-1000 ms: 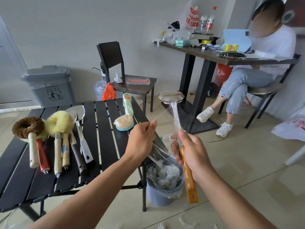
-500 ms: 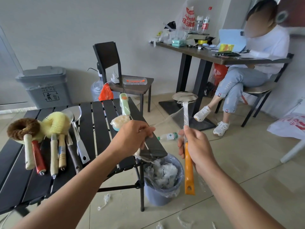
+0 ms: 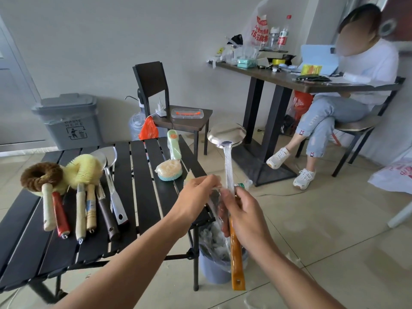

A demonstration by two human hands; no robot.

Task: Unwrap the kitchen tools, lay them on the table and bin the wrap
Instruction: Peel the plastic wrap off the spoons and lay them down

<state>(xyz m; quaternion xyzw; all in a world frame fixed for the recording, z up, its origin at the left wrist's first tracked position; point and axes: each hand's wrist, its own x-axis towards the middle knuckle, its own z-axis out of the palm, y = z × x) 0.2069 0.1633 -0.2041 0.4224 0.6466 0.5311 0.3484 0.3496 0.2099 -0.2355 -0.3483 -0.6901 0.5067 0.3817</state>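
My right hand (image 3: 247,216) grips a steel ladle (image 3: 226,134) by its orange handle, bowl up, beyond the table's right edge. Clear wrap (image 3: 229,168) still clings to the ladle's stem. My left hand (image 3: 196,195) pinches a loose strip of that wrap right beside the stem, just left of my right hand. Below both hands stands a small blue bin (image 3: 215,272) lined with a bag and holding crumpled wrap. On the black slatted table (image 3: 138,197) lie several unwrapped brushes and tools (image 3: 82,197) in a row, and a wrapped green-handled sponge brush (image 3: 171,161).
A grey lidded waste bin (image 3: 69,120) stands against the wall. A dark chair (image 3: 169,108) sits behind the table. A person (image 3: 347,85) sits at a cluttered desk (image 3: 289,79) on the right. Scraps of wrap lie on the tiled floor.
My left hand has come back in from the left to the ladle's stem, bringing the pulled wrap with it. The ladle has stayed upright in my right hand.
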